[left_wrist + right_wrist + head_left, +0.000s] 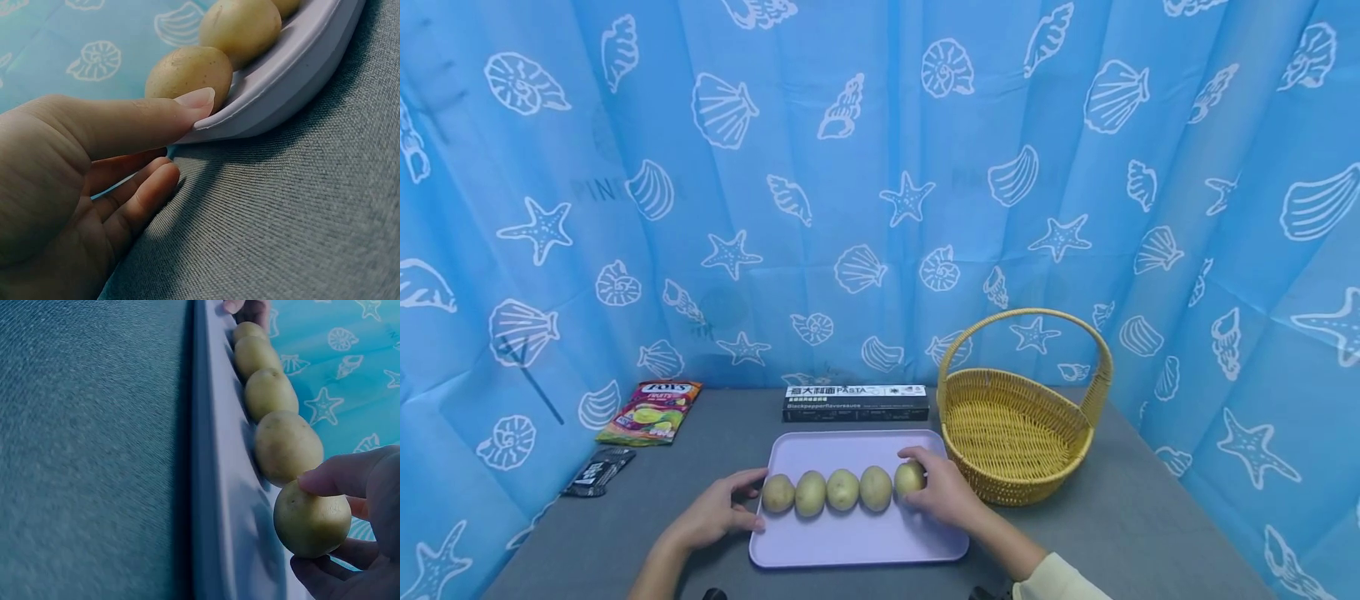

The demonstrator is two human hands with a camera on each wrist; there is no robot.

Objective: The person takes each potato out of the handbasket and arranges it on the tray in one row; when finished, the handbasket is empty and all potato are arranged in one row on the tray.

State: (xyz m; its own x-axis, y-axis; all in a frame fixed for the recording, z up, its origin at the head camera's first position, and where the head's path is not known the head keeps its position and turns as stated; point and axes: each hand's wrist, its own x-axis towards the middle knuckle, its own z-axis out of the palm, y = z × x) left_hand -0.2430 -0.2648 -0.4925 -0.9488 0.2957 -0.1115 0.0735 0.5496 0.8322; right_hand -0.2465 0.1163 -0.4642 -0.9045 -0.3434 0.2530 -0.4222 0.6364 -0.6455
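Several potatoes (842, 490) lie in a row across a lilac tray (857, 546). At the right end of the row, my right hand (946, 493) grips the last potato (311, 519) between thumb and fingers. That potato sits close beside its neighbour (289, 447). My left hand (715, 510) is at the tray's left edge, with loosely bent fingers. Its thumb (150, 122) touches the tray rim beside the leftmost potato (187, 75), while the other fingers (147, 194) stay outside the tray. Whether the thumb also touches that potato, I cannot tell.
A yellow wicker basket (1011, 425) with a tall handle stands right of the tray. Behind the tray lies a black-and-white pasta box (855, 404). A fruit candy bag (651, 412) and a small black packet (599, 472) are at the left. A blue shell-print curtain (880, 208) surrounds the grey table.
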